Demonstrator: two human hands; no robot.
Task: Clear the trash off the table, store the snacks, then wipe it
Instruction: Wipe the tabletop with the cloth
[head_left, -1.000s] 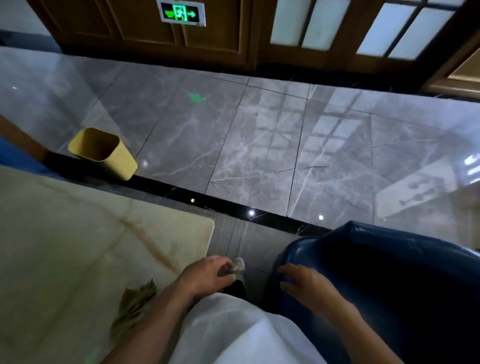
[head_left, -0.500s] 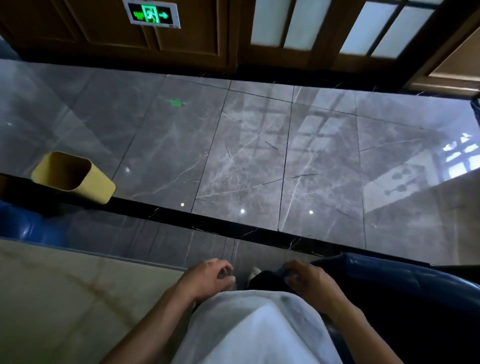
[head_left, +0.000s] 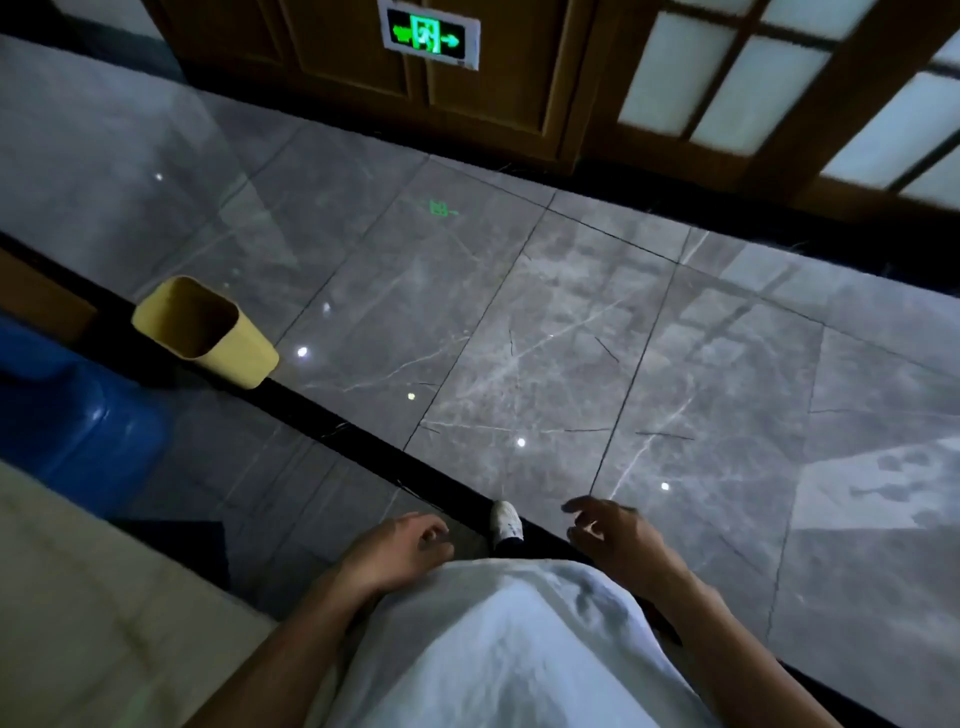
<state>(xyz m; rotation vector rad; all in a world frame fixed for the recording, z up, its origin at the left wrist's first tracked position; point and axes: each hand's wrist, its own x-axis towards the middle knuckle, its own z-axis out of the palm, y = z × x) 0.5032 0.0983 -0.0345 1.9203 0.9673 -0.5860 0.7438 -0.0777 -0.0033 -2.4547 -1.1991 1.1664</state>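
Beige marble-patterned table top (head_left: 78, 597) sits lower left of frame, tall yellow plastic waste bin (head_left: 205, 332) on the grey tile floor at left centre, well apart from both hands. Left hand (head_left: 397, 545) and right hand (head_left: 613, 535) hang at bottom centre over the white shirt (head_left: 498, 649), fingers loosely curled, holding nothing.

Green exit sign (head_left: 430, 37) — running-figure pictogram, arrows — on wall.

There is one yellow plastic trash bin (head_left: 205, 332), one pale marble table top (head_left: 93, 613) and one blue glossy seat (head_left: 67, 415). There are two bare hands: the left hand (head_left: 397, 548) and the right hand (head_left: 615, 535). One white shoe (head_left: 506, 522) and one green exit sign (head_left: 430, 35) are seen.
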